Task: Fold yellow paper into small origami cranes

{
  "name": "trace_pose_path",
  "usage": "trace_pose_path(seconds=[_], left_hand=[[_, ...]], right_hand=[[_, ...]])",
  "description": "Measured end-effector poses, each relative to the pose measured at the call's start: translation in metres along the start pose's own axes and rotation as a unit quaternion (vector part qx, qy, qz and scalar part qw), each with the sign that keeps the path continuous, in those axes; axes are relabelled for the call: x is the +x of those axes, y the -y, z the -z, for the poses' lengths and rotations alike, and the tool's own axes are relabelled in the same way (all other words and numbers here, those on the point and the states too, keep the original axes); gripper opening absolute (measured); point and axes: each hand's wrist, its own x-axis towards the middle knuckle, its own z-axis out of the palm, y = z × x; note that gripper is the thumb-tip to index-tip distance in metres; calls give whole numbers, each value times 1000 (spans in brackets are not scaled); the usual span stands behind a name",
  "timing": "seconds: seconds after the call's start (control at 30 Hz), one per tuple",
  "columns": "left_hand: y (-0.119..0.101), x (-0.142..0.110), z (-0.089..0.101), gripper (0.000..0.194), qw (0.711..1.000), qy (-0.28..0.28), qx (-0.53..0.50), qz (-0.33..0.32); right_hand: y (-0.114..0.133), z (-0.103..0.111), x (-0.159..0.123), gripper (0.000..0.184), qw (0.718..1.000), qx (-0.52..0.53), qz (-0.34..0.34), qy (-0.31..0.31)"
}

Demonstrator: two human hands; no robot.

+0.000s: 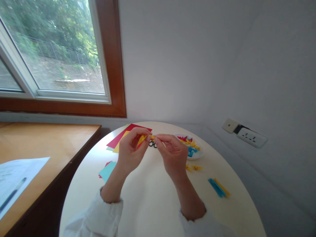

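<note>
Above the round table, my left hand (pixel 132 146) and my right hand (pixel 172 151) pinch a small yellow folded paper piece (pixel 152 136) between their fingertips. Fingers cover much of it, so its full shape is hidden. Just beyond it lie scissors, their black handle loops (pixel 153 144) partly showing between the hands. Right of my right hand, yellow folded paper flowers (pixel 197 167) rest on the table. A clear plate (pixel 201 154) behind them holds red, yellow and blue folded pieces.
Coloured paper sheets (pixel 116 140) lie at the back left, smaller squares (pixel 106 171) nearer. Blue and yellow paper strips (pixel 217 188) sit at the right. A wooden desk (pixel 61 141) with a written sheet (pixel 27 168) and pen (pixel 13 194) stands left. Walls bound the table's back and right.
</note>
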Motion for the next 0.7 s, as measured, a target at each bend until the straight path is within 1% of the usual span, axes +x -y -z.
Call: trace_pose_path(seconds=[0.17, 0.37, 0.7], left_hand=[[-1, -1, -1, 2, 1000, -3, -16, 18], [-4, -2, -2, 4, 999, -13, -12, 42], [-4, -3, -4, 3, 998, -14, -22, 56]], right_hand=[[-2, 0, -1, 7, 1000, 5, 8, -11], [-5, 0, -1, 4, 999, -33, 17, -17], [-8, 1, -1, 3, 998, -53, 28, -29]])
